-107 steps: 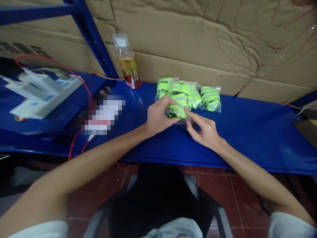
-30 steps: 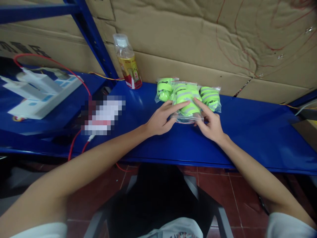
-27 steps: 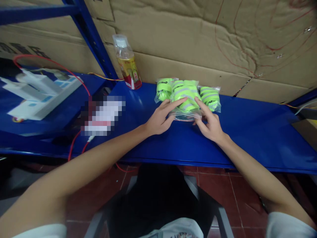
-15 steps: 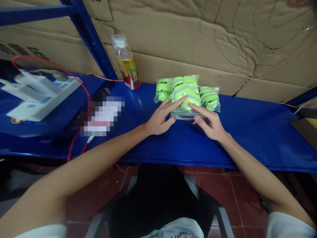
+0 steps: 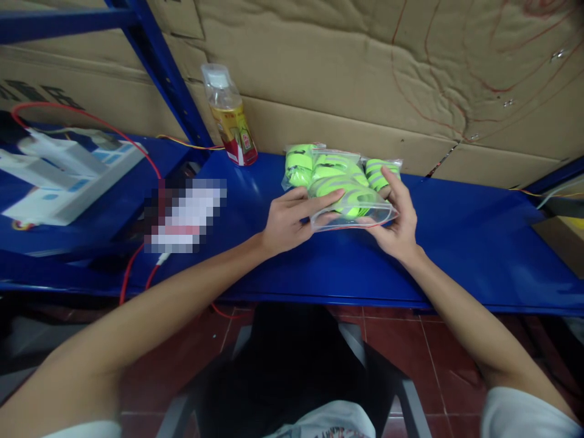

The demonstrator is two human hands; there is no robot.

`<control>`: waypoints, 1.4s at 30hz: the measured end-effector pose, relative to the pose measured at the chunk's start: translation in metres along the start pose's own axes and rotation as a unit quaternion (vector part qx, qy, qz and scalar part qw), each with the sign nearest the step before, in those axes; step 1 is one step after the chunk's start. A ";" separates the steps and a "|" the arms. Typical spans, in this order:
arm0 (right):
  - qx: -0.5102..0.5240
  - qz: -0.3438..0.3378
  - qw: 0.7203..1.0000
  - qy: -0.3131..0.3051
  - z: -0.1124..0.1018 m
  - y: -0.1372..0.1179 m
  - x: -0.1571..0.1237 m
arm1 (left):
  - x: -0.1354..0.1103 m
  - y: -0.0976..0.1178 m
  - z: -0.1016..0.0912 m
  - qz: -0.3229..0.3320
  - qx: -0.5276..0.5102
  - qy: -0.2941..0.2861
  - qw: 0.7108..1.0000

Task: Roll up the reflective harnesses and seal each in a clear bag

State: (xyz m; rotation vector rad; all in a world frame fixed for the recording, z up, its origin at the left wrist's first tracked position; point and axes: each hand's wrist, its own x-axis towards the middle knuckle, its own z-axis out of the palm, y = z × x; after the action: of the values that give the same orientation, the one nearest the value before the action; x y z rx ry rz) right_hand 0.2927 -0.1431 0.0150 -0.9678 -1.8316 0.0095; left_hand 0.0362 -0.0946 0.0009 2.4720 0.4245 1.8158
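Note:
A clear zip bag (image 5: 349, 198) of neon yellow-green reflective straps is held between my two hands, tilted with its zip edge towards me. My left hand (image 5: 289, 220) grips its left side, index finger stretched across the top. At the right side, my right hand (image 5: 398, 216) has its thumb along the zip edge and its fingers raised behind the bag. Behind it lie more bags of the same straps: a left one (image 5: 298, 164), a middle one (image 5: 340, 163) and a right one (image 5: 376, 172), partly covered by my right fingers.
A drink bottle (image 5: 232, 121) with a plastic cover stands against the cardboard (image 5: 319, 73). On the left are a white power strip (image 5: 77, 182) with plugs and red cables, and a blurred-out white object (image 5: 187, 216). A blue post (image 5: 159, 67) rises from the blue shelf (image 5: 456, 243).
Both hands have taken hold of the front bag, lifted it and brought it towards me. The middle bag behind now shows. My right hand has shifted to the bag's right side.

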 end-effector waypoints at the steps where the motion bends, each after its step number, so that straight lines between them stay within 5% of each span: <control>1: 0.005 -0.006 1.000 0.001 0.001 -0.001 0.002 | 0.001 0.001 -0.001 0.007 -0.014 0.003 1.000; 5: 0.052 -0.057 0.997 -0.006 0.002 -0.005 0.005 | 0.001 0.003 -0.002 -0.010 -0.052 -0.018 0.998; 9: 0.068 -0.070 0.995 0.028 0.004 -0.010 0.002 | -0.001 0.005 0.000 -0.100 -0.047 -0.039 0.993; 16: 0.120 0.016 0.992 0.029 0.005 -0.023 0.003 | 0.006 0.006 0.001 -0.082 -0.067 0.017 0.994; 20: 0.177 0.115 0.977 0.011 0.005 -0.027 0.007 | 0.010 0.012 0.002 -0.106 -0.137 -0.017 0.985; 24: 0.244 0.184 0.952 -0.029 0.007 -0.031 0.011 | 0.003 0.018 0.003 -0.222 -0.218 -0.083 0.947; 29: 0.245 0.244 0.930 -0.121 0.018 -0.025 0.004 | -0.005 0.010 0.010 -0.380 -0.309 -0.115 0.864; 36: 0.257 0.265 0.925 -0.088 0.027 -0.021 0.003 | 0.007 0.011 0.016 -0.463 -0.314 -0.096 0.824; 42: 0.326 0.390 0.860 -0.053 0.028 -0.008 0.004 | 0.002 0.008 0.017 -0.539 -0.325 -0.037 0.776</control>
State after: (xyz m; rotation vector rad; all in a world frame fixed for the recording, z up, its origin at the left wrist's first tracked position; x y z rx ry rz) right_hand 0.2653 -0.1347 0.0080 -1.1363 -1.2498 1.1255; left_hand 0.0544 -0.0994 -0.0015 1.2976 0.8009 1.0619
